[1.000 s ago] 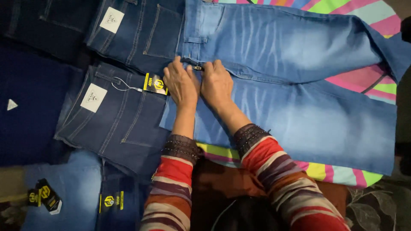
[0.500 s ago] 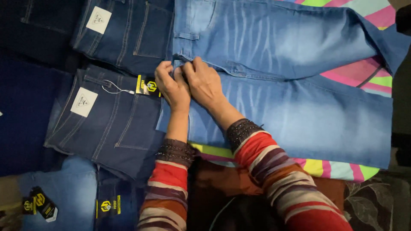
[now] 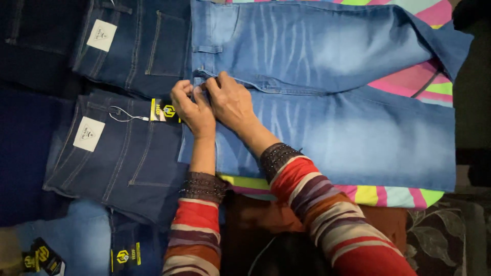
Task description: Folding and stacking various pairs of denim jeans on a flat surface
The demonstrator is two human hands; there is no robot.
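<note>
A pair of light blue faded jeans [image 3: 337, 102] lies spread flat, its waist toward the left and its legs running right. My left hand [image 3: 192, 110] and my right hand [image 3: 230, 102] sit side by side at the waistband near the fly, fingers pinched on the denim there. What the fingertips hold is partly hidden under the hands. Both sleeves are striped in red, grey and purple with dark beaded cuffs.
Dark blue folded jeans [image 3: 117, 153] with a white patch and a yellow-black hang tag [image 3: 163, 110] lie left of my hands. Another dark pair [image 3: 133, 41] lies above. A lighter pair [image 3: 76, 240] sits at the bottom left. A striped multicoloured cloth [image 3: 383, 194] lies underneath.
Both hands stay together at the waistband while their fingers work the denim. The view has shifted slightly, so the jeans sit a little differently in frame.
</note>
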